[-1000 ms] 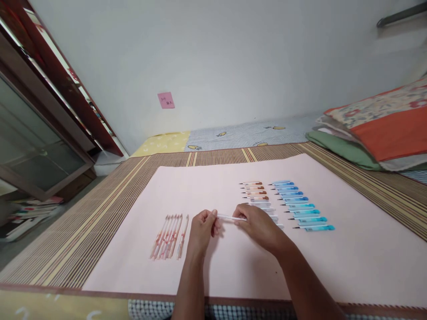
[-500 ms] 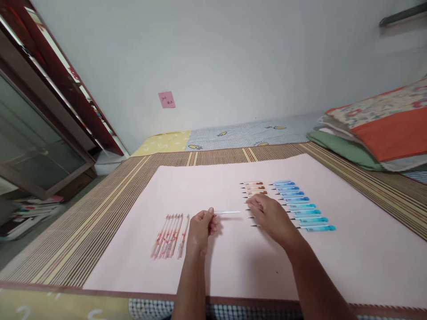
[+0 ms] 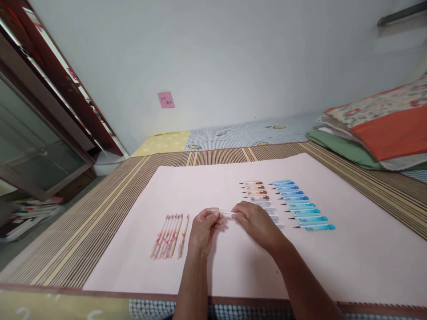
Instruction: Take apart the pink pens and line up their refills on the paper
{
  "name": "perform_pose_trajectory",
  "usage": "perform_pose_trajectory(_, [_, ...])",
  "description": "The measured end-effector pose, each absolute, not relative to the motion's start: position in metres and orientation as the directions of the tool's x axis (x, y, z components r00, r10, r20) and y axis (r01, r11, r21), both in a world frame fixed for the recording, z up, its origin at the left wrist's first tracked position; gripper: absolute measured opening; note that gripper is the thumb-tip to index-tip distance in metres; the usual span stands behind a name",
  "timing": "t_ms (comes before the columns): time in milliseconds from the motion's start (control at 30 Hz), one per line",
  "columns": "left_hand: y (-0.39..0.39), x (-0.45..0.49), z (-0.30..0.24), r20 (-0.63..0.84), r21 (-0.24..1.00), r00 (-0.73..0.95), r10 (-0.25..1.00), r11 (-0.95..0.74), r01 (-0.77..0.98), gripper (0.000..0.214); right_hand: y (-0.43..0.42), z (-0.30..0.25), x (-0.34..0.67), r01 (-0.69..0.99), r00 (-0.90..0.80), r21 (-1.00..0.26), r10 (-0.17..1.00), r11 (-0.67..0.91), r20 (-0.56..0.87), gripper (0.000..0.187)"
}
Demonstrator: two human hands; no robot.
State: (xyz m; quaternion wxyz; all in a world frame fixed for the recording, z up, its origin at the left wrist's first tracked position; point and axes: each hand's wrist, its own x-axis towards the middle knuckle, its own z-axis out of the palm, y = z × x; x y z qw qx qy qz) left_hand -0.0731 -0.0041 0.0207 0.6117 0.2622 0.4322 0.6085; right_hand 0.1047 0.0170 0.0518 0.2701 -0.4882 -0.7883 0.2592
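Thin white stick point(image 3: 227, 212) hangs just above pink sheet point(image 3: 200, 186), spanning both hands. Left hand point(image 3: 203, 227) pinched on one end. Right hand point(image 3: 258, 223) fingers closed on other end, exact contact hidden. Looks slim and smooth: off-axis pull or twist could slip or bend it. Grey pens point(image 3: 264, 204) partly hidden behind right hand; low knuckles could skew row, maybe brown pens point(image 3: 261, 192) beyond. Lone pink-patterned pen point(image 3: 182, 242) beside left wrist, might roll if bumped. Blue pens point(image 3: 303, 206) less exposed.
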Motion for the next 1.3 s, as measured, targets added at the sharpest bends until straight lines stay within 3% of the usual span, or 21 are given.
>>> perform_pose_trajectory(233, [-0.002, -0.075, 0.016, -0.215, 0.790, -0.184, 0.959, 0.060, -0.611, 0.045, 0.016, 0.055, 0.107, 0.629, -0.355, -0.689, 0.922, 0.359, 0.156, 0.025])
perform_pose_trajectory(467, [0.002, -0.086, 0.017, -0.369, 0.658, -0.352, 0.860, -0.026, -0.752, 0.010, 0.020, 0.057, 0.122, 0.670, -0.257, -0.691, 0.958, 0.270, 0.125, 0.022])
perform_pose_trajectory(600, [-0.001, -0.087, 0.021, -0.364, 0.613, -0.303, 0.881, -0.018, -0.790, 0.007, 0.021, 0.055, 0.123, 0.660, -0.253, -0.705, 0.960, 0.260, 0.118, 0.022])
perform_pose_trajectory(800, [-0.009, -0.072, 0.027, -0.167, 0.745, -0.065, 0.984, 0.083, -0.662, 0.030, 0.020, 0.047, 0.108, 0.641, -0.287, -0.715, 0.951, 0.280, 0.115, 0.025])
perform_pose_trajectory(1033, [-0.004, -0.061, 0.016, -0.050, 0.878, -0.228, 0.972, -0.066, -0.474, 0.030, 0.017, 0.039, 0.094, 0.634, -0.352, -0.702, 0.930, 0.323, 0.109, 0.029])
perform_pose_trajectory(1133, [-0.004, -0.064, 0.015, -0.012, 0.922, -0.254, 0.967, -0.087, -0.376, 0.028, 0.017, 0.040, 0.098, 0.633, -0.358, -0.709, 0.929, 0.312, 0.090, 0.018])
perform_pose_trajectory(1167, [-0.005, -0.065, 0.015, -0.004, 0.931, -0.255, 0.967, -0.089, -0.354, 0.027, 0.017, 0.041, 0.101, 0.616, -0.338, -0.729, 0.936, 0.299, 0.098, 0.013])
perform_pose_trajectory(1300, [-0.005, -0.067, 0.017, 0.005, 0.950, -0.215, 0.977, -0.072, -0.303, 0.025, 0.016, 0.047, 0.103, 0.498, -0.287, -0.799, 0.934, 0.336, 0.214, 0.023])
